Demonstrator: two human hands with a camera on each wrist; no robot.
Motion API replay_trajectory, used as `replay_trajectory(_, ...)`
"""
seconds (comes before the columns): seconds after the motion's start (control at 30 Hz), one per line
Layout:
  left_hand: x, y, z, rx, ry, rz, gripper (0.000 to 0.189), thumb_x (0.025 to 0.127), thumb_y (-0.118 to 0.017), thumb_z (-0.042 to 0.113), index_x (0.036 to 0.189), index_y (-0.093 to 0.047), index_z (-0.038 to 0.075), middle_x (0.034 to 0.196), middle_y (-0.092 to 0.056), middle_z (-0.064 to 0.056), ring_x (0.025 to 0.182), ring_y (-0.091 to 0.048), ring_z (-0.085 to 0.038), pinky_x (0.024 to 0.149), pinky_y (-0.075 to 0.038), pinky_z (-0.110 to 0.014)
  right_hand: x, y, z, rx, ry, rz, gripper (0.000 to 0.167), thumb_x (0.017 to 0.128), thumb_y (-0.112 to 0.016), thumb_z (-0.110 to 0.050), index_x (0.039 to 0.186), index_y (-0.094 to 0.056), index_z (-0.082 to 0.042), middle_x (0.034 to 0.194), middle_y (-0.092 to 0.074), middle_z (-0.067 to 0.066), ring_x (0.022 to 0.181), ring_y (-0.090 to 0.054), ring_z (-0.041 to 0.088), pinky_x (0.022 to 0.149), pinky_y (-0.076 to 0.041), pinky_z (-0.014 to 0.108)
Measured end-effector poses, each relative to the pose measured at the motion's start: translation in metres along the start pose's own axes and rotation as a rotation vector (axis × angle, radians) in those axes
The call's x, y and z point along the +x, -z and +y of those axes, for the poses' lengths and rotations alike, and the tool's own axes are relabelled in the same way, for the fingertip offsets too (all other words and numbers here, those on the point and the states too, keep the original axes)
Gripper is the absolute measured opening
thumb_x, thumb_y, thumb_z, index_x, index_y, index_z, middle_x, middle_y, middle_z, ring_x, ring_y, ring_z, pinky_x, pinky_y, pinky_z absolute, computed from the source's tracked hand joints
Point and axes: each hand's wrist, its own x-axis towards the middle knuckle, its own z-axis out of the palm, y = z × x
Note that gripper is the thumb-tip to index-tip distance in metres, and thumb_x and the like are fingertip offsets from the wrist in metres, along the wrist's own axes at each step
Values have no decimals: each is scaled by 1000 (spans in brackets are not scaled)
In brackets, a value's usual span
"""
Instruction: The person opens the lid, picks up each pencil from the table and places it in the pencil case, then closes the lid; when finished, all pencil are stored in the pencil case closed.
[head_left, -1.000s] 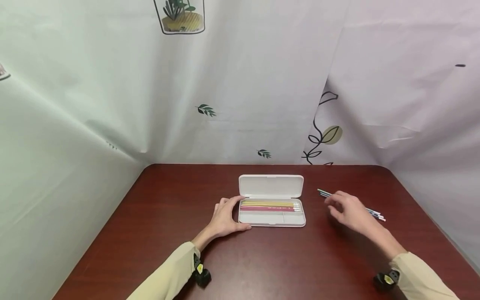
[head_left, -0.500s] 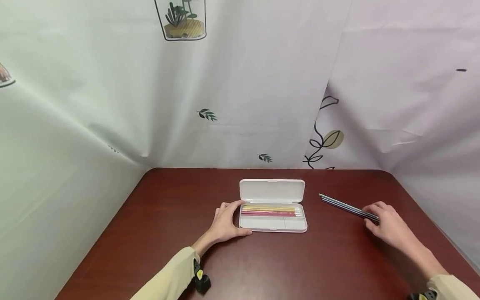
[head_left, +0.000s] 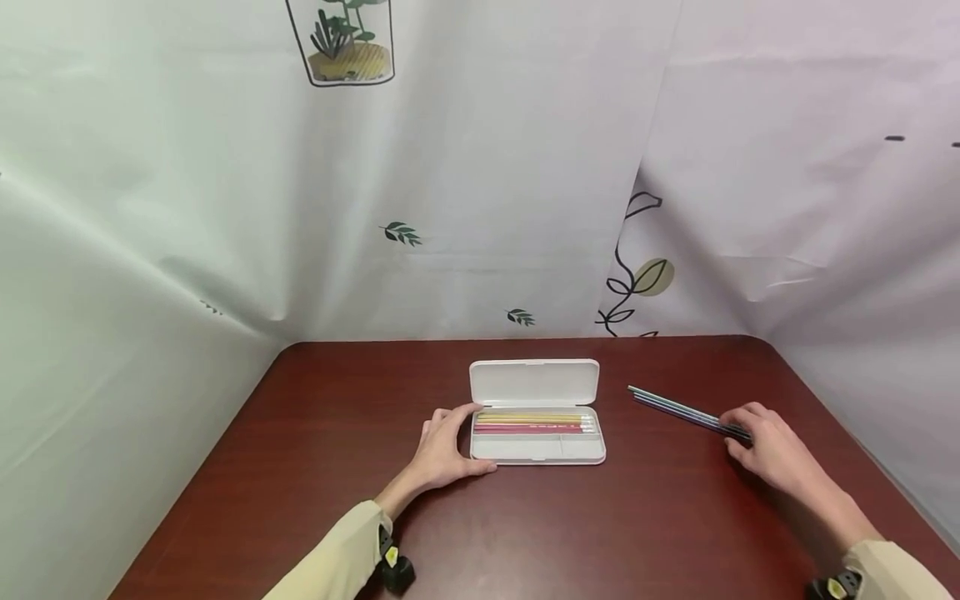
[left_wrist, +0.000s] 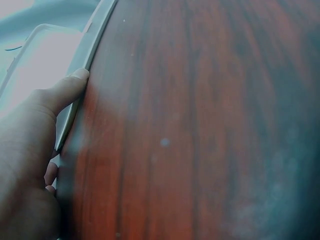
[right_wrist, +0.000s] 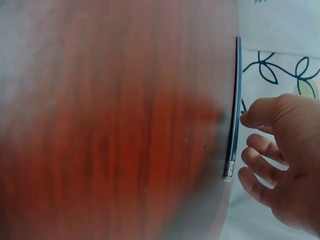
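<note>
In the head view, a white pencil case (head_left: 517,450) lies with its lid (head_left: 534,382) raised. Yellow pencils (head_left: 528,417) and pink pencils (head_left: 517,429) fill its back compartment; the front ones hold nothing. My left hand (head_left: 438,457) spans the case's left end, thumb at the front corner and fingers at the back one. The left wrist view shows its thumb (left_wrist: 75,82) on the case's side. Several dark pencils (head_left: 667,406) lie slantwise on the table. My right hand (head_left: 768,450) is over their right end, fingers loosely bent; the right wrist view shows thumb and fingers beside the pencil (right_wrist: 236,100).
The dark red table (head_left: 525,533) has rounded back corners. A pale cloth (head_left: 480,167) printed with leaves and a plant jar hangs behind it and along both sides. Both wrists carry a small black camera, the left one (head_left: 396,575) being in full view.
My right hand has moved right along the dark pencils, from their middle to their right end, and has stayed there since half a second ago. The left hand stays at the case.
</note>
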Motion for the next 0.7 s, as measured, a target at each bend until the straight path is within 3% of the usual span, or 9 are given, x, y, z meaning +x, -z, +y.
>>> replay_trajectory(0.3,-1,0,0,2,-1,0,91,63,-92,42,142,-53,18,125,-61,-1,107,-44,-22,90,-31,-44,-1,2,4,-26,-30,-32,27,68,-79,5,91,-68,-5,89,-59,5,73,-55,23,62,-45,43)
replay_trajectory(0.7,0,-1,-1,5,-6,4,90,63,-92,42,141,-53,18,125,-61,-1,108,-45,-23,90,-31,-44,1,5,7,-28,-44,-110,25,72,-77,6,93,-68,-2,88,-60,6,73,-54,22,61,-46,43)
